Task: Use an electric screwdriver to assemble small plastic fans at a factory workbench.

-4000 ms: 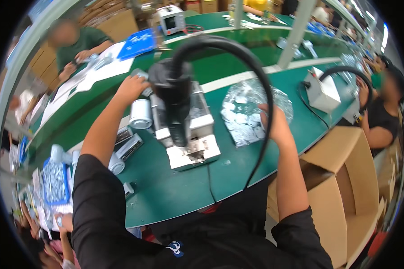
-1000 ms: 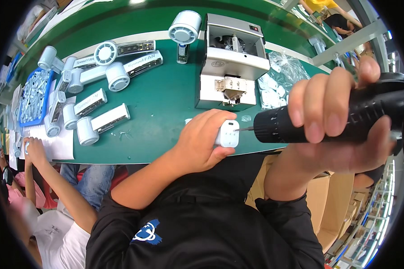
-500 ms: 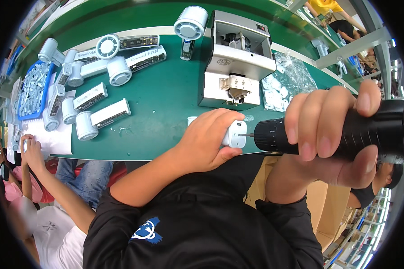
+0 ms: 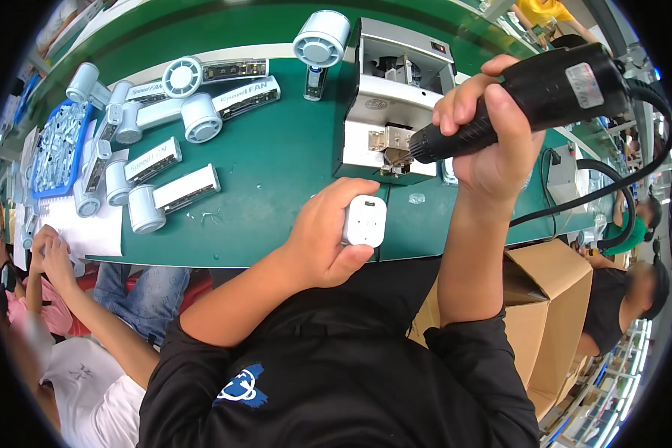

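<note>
My left hand (image 4: 317, 237) is closed around a handheld fan (image 4: 366, 222). Its pale end face, with a dark slot and small holes, points toward my right; the rest of its body is hidden by my fingers. My right hand (image 4: 493, 138) grips a black corded electric screwdriver (image 4: 556, 86). The screwdriver's nose meets the metal outlet at the front of a silver screw feeder (image 4: 358, 142). Whether its bit carries a screw cannot be made out.
Several pale blue fans (image 4: 190, 187) lie at the left, beside a blue tray (image 4: 75, 179) of small parts. Another fan (image 4: 315, 81) rests left of the feeder. A cardboard box (image 4: 556, 272) stands at lower right. A co-worker's hands (image 4: 52, 254) are at far left.
The screwdriver has left the fan's end face and moved up to the feeder's outlet. My left hand has shifted slightly left with the fan.
</note>
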### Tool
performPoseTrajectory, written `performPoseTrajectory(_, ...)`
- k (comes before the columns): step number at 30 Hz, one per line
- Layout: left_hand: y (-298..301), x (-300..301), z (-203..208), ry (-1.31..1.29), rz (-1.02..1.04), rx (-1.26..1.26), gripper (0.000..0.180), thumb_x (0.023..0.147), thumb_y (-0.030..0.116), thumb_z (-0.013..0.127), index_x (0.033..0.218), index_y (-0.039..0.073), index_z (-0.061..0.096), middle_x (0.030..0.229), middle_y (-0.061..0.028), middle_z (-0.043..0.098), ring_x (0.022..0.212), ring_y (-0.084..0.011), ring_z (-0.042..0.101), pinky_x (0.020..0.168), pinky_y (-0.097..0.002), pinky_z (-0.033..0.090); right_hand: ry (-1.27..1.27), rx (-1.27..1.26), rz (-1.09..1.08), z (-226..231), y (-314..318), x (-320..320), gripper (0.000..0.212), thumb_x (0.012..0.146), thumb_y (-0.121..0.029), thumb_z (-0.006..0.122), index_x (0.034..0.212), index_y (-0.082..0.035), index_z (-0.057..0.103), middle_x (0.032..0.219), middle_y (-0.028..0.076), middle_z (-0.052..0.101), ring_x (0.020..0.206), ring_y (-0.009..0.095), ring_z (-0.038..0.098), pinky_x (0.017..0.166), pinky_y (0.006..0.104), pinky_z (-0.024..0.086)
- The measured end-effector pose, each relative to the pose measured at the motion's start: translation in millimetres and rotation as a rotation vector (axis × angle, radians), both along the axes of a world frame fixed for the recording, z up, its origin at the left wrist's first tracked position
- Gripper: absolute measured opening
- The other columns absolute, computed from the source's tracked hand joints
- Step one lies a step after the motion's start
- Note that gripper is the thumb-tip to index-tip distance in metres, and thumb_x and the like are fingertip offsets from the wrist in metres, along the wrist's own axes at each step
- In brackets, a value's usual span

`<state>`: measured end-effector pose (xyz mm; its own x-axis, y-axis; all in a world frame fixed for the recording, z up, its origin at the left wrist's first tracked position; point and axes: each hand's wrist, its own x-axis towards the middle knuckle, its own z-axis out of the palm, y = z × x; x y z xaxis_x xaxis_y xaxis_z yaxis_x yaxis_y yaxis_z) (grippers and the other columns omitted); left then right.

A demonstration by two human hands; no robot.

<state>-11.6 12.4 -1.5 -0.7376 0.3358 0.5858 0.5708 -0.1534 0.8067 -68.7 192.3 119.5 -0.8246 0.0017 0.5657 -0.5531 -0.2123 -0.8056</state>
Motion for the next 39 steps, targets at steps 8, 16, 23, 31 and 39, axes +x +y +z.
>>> performPoseTrajectory(8,-0.5,-1.2,1.3,0.031,-0.005,0.056,0.062,0.088,0.049,0.053,0.119,-0.004,0.042,0.093,-0.0193,0.054,0.075,-0.0343,0.055,0.066,-0.0384,0.046,-0.102,0.0,0.01,-10.6,-5.1,-1.0,0.029,0.083,-0.017,0.056,0.106,-0.002,0.048,0.063,0.01,0.052,0.051,0.019,0.051,0.056,0.0358,0.046)
performPoseTrajectory(16,-3.5,-1.0,-2.4,0.034,0.011,-0.029,0.071,0.087,0.056,0.054,0.124,-0.002,0.038,0.096,-0.015,0.054,0.079,-0.0218,0.054,0.069,-0.0322,0.045,-0.032,-0.061,0.299,8.2,-0.5,29.0,0.041,0.085,-0.027,0.056,0.113,-0.002,0.042,0.063,0.005,0.051,0.05,0.017,0.052,0.055,0.0333,0.045)
performPoseTrajectory(23,4.3,-0.9,8.0,0.056,0.007,-0.086,0.069,0.074,0.047,0.069,0.12,0.002,0.045,0.105,-0.0194,0.056,0.092,-0.0407,0.056,0.079,-0.043,0.046,0.209,-0.102,0.509,58.2,-1.2,57.4,0.044,0.083,-0.025,0.064,0.116,-0.003,0.044,0.071,0.001,0.057,0.057,0.011,0.058,0.06,0.0257,0.048)
performPoseTrajectory(31,3.7,2.9,11.5,0.059,0.033,-0.137,0.07,0.069,0.039,0.075,0.121,0.003,0.045,0.109,-0.0185,0.056,0.097,-0.0407,0.055,0.084,-0.0436,0.045,0.18,0.014,0.503,52.2,-7.9,58.6,0.043,0.082,-0.025,0.064,0.113,-0.006,0.041,0.072,0.002,0.058,0.057,0.012,0.059,0.059,0.0264,0.049)
performPoseTrajectory(39,8.8,0.7,13.8,0.092,0.029,-0.166,0.07,0.068,0.039,0.075,0.121,0.004,0.045,0.111,-0.0177,0.056,0.1,-0.0403,0.054,0.087,-0.0444,0.044,0.154,0.122,0.499,55.8,-2.7,60.7,0.043,0.082,-0.025,0.067,0.113,-0.009,0.042,0.071,0.001,0.058,0.057,0.011,0.06,0.058,0.0254,0.05)
